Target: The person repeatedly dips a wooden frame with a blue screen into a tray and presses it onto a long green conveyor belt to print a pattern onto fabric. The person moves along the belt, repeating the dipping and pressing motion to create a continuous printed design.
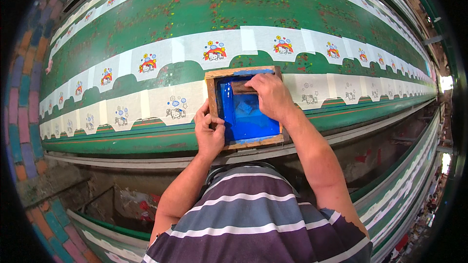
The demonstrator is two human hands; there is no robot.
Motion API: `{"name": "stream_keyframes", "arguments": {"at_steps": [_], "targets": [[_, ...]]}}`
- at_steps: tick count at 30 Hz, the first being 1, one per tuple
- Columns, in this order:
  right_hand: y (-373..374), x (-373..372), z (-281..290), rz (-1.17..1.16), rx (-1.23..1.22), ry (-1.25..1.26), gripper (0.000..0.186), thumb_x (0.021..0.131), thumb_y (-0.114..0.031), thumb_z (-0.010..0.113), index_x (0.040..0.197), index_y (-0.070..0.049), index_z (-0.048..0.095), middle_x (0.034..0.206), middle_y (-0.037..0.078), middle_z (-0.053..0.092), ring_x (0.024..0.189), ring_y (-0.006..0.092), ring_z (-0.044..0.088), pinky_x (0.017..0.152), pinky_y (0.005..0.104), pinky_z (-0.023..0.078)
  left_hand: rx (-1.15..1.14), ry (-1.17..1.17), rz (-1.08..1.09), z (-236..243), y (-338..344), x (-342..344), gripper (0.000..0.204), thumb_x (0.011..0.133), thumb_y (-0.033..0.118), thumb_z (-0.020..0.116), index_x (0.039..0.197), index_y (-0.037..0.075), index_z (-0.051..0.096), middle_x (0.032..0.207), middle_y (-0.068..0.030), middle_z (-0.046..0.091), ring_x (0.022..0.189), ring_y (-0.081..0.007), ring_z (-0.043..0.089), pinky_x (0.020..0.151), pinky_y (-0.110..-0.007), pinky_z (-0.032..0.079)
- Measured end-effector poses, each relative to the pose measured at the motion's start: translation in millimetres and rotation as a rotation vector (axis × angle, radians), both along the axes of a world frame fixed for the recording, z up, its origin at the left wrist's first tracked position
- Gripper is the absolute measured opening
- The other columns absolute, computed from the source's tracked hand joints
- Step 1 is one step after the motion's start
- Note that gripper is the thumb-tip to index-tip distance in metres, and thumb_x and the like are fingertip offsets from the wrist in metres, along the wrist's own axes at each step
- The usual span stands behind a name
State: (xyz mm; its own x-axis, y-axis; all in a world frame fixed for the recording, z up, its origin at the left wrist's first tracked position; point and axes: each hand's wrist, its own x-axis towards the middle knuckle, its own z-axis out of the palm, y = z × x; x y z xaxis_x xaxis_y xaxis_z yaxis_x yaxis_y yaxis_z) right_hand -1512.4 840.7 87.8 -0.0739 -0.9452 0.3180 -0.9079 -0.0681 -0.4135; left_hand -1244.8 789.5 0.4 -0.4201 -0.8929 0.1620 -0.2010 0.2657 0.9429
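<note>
While the left hand [210, 130] clasps its left side, the blue-smeared wooden frame [251, 143] holds glossy blue ink [246, 130] and a brown block [240, 88] pinched by the right hand [273, 96].

left fingers [214, 119]: curled | right fingers [254, 83]: clasped, farther forward | both forearms [312, 151]: slanting inward

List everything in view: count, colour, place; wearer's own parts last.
Screen-printing frame: one, brown, centre
Ink: one pool, blue, inside frame
Squeegee: one, brown, inside frame
Printed panels: many, white, along tables
Printing tables: at least two, green, ahead and behind
Rail: one, grey, below frame
Bricks: many, multicoloured, left
Striped shirt: one, purple, grey, white, bottom
Forearms: two, bare, below
Left fingers: one set, bare, on frame
Right fingers: one set, bare, on squeegee
</note>
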Motion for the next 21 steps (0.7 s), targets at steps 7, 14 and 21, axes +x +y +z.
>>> {"name": "stream_keyframes", "arguments": {"at_steps": [7,14,21], "targets": [[63.8,45.4,6.7,0.055,0.048,0.064,0.032,0.084,0.000,0.075,0.115,-0.006,0.078,0.115,0.010,0.074,0.107,0.0351,0.071,0.090,0.0483,0.055,-0.042,0.021,-0.013,-0.7,-1.9,-1.7,0.022,0.081,-0.012,0.074,0.087,0.009,0.074,0.168,-0.0264,0.061,0.150,-0.0442,0.058,0.127,-0.054,0.041],[110.0,77.3,15.8,0.057,0.079,-0.030,0.032,0.088,-0.002,0.074,0.119,-0.007,0.079,0.119,0.009,0.075,0.114,0.0334,0.071,0.095,0.0481,0.056,-0.040,0.017,0.000,-2.7,-2.3,-1.4,0.021,0.081,-0.011,0.075,0.090,0.007,0.074,0.166,-0.0273,0.062,0.151,-0.0456,0.058,0.127,-0.053,0.044],[147.9,65.0,7.9,-0.072,-0.020,-0.208,0.042,0.088,-0.017,0.094,0.125,-0.007,0.078,0.138,0.013,0.071,0.135,0.0374,0.067,0.116,0.0521,0.054,-0.021,0.053,-0.004,13.2,-1.4,-5.9,0.021,0.083,-0.012,0.072,0.094,0.006,0.072,0.167,-0.0285,0.059,0.158,-0.0446,0.057,0.131,-0.052,0.042]]}}
